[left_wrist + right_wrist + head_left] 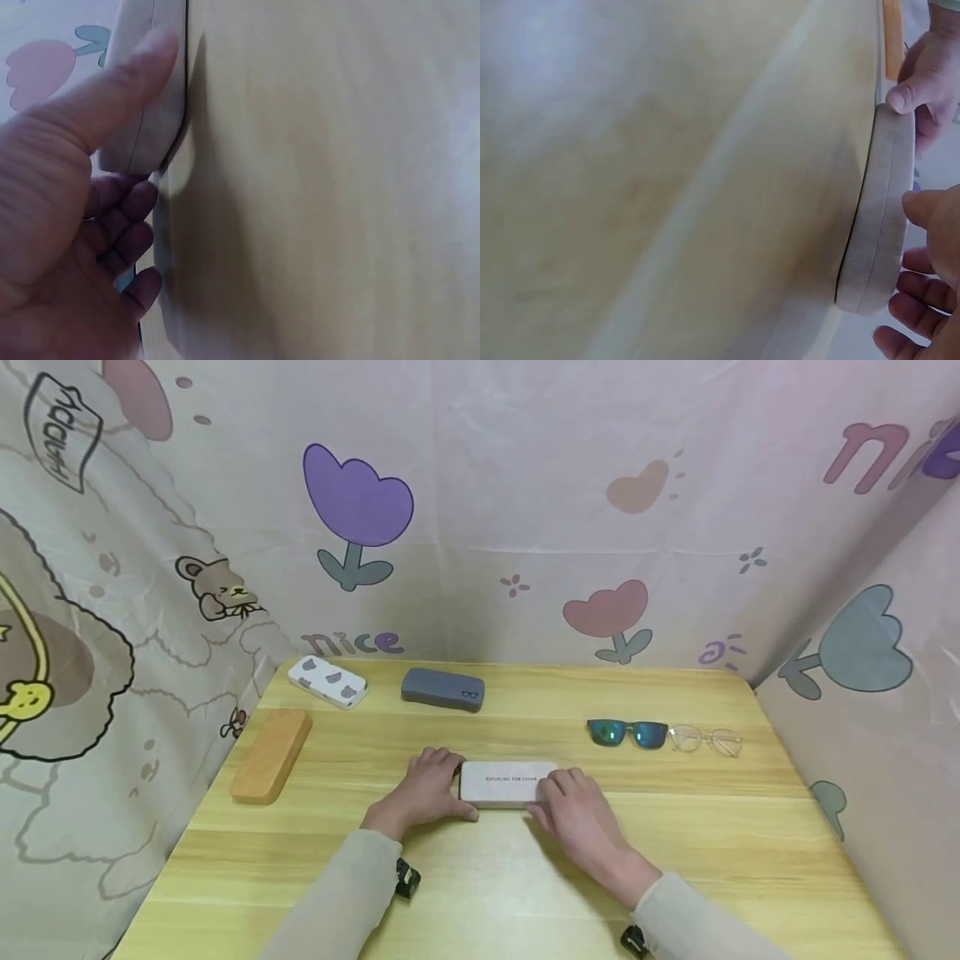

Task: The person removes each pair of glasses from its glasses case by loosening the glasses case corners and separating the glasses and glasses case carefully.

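A closed white glasses case (498, 785) with small dark lettering on its lid lies on the table between both hands. My left hand (426, 789) holds its left end, thumb at the front corner and fingers round the far side. In the left wrist view, the left thumb (124, 90) lies across the case's front side (154, 124), where a thin seam runs. My right hand (581, 818) grips the right end, its fingers bent over the lid and its thumb at the front. The right wrist view shows the case (877, 217) between the two hands; contact of the right fingertips is partly hidden.
Behind on the wooden table (480, 893) are a patterned white case (327, 681) and a grey case (442, 689). An orange-tan case (272, 756) lies at left. Mirrored sunglasses (648, 735) and clear-framed glasses (705, 740) lie at right. Printed curtains (480, 485) surround the table.
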`<state>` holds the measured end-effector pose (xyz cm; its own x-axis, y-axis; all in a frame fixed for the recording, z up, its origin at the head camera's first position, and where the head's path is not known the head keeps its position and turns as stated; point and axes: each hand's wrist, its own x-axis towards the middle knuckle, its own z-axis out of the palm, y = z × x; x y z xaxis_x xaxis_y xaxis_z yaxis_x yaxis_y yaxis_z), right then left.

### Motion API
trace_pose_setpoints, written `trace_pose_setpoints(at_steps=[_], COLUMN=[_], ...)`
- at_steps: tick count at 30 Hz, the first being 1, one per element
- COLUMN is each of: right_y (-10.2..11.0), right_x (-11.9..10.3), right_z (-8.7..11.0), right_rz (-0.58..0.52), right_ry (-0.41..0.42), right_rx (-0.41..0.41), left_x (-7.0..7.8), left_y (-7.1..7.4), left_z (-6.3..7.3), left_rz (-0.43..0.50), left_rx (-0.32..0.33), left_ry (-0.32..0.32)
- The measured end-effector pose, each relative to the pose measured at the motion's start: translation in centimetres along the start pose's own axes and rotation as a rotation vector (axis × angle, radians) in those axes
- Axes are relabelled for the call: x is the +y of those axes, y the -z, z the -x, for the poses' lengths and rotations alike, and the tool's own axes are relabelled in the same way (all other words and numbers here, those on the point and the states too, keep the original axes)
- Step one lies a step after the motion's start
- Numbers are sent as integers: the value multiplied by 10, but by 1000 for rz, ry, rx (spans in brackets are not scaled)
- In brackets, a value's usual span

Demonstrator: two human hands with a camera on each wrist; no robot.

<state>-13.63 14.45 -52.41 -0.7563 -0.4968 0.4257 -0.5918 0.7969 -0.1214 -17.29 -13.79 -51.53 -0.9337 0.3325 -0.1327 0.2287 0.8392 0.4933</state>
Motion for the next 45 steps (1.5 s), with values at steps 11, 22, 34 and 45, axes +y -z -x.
trace_pose_setpoints(at_steps=[11,22,34,45], right_y=[0,3,3,4], right_x=[-6,-12,-15,-19], right_z=[19,38,33,37], right_rz=[87,137,154,122], right_ry=[52,81,57,31], right_rx=[-55,-110,-160,-223], left_x=[32,50,64,85], left_y=[-26,-36,-21,-23], left_z=[35,74,63,80], left_rz=[-211,-442,-530,-521], left_rx=[283,245,105,-77], left_ry=[-137,-259,-293,-222])
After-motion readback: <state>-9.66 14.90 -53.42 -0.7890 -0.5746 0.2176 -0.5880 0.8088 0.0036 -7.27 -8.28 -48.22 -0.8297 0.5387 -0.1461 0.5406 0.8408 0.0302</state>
